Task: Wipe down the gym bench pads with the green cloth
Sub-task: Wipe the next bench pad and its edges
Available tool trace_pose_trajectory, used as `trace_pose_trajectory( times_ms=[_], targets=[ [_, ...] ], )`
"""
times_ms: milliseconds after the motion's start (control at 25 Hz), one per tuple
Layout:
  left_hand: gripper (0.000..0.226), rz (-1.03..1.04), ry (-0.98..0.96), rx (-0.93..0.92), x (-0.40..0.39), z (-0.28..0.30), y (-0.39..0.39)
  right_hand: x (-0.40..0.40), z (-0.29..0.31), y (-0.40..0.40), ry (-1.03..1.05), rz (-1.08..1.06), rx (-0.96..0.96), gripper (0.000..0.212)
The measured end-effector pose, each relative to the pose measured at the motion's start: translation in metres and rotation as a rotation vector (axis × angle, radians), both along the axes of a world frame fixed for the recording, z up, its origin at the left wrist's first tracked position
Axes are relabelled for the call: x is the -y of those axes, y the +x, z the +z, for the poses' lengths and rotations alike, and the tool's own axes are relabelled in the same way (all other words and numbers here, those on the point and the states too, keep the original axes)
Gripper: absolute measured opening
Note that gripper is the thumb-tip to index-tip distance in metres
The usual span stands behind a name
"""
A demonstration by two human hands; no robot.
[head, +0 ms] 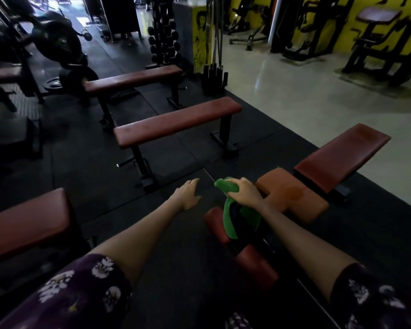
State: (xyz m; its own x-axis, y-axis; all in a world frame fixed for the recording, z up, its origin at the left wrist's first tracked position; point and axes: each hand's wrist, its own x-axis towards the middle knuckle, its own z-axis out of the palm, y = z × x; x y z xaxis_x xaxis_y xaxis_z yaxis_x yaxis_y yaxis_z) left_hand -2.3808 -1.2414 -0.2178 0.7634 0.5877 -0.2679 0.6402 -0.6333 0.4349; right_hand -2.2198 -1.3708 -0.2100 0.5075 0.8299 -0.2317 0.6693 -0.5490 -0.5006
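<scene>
Gripping the green cloth (230,214) with my right hand (246,192), fingers curled over its bunched top end, I hold it against the upright post of the adjustable bench. The cloth hangs down from the hand and drapes over the upper roller pad (214,220). A second roller pad (259,265) sits nearer to me on the same post. The orange seat pad (294,195) lies just beyond the right hand, with the red back pad (342,155) angled behind it. My left hand (187,194) hovers over the black floor mat (92,167), fingers extended and relaxed, holding nothing. Two flat benches (176,123) stand farther back.
</scene>
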Motion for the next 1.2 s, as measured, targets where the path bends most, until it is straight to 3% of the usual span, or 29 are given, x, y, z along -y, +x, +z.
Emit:
trace_pose_trajectory(
  times_ms=[640,960,1200],
  targets=[
    [0.071,-0.166,-0.066,0.053,-0.220,-0.009,0.165,-0.198,-0.005,0.132,-0.030,-0.226,0.046,0.051],
    [0.072,-0.494,-0.081,-0.035,-0.308,-0.022,0.248,-0.249,-0.017,0.167,-0.019,-0.537,0.033,0.049],
    [0.069,-0.823,-0.140,-0.102,-0.354,-0.021,0.282,-0.275,-0.025,0.133,0.064,-0.880,-0.075,0.049]
  ],
)
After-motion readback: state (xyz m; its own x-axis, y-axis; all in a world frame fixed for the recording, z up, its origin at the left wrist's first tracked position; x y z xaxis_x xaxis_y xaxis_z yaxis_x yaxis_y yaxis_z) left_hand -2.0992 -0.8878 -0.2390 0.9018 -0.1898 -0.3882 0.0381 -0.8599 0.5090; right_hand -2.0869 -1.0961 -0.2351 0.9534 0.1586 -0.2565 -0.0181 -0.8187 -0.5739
